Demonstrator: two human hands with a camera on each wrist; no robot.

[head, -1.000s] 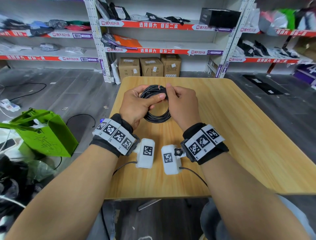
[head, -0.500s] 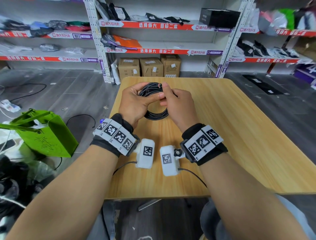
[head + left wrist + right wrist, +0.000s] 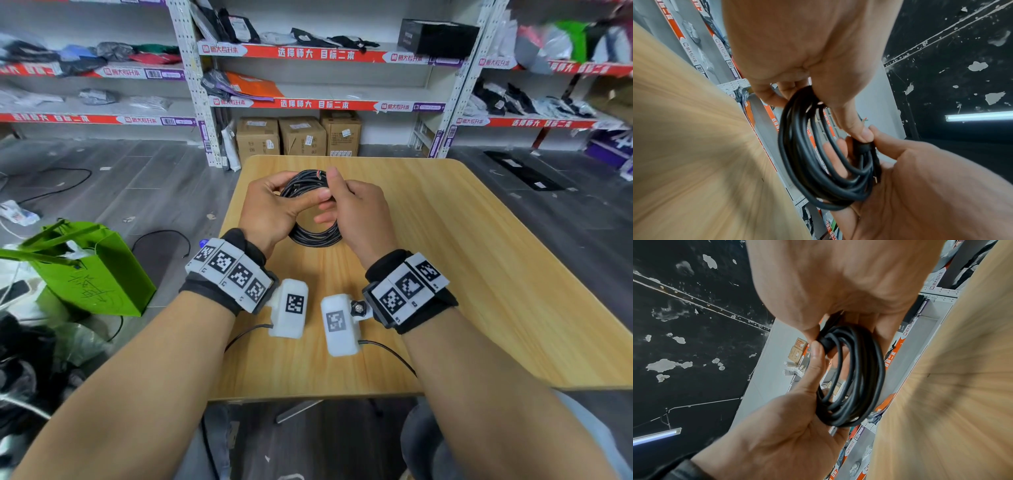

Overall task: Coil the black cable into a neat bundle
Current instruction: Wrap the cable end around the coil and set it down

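Cable coil (image 3: 310, 209) btwn both hands' grip, above table (image 3: 479, 240)

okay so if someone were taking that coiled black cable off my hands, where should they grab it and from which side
Best bet: the bare lower arc of the black cable, from below, fingers hooked through the ring to trap every loop. The left hand and right hand cover the top, above the table.

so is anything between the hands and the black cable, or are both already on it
Nothing visible is in the way. The left hand and right hand both grip the coiled black cable directly, above the table.
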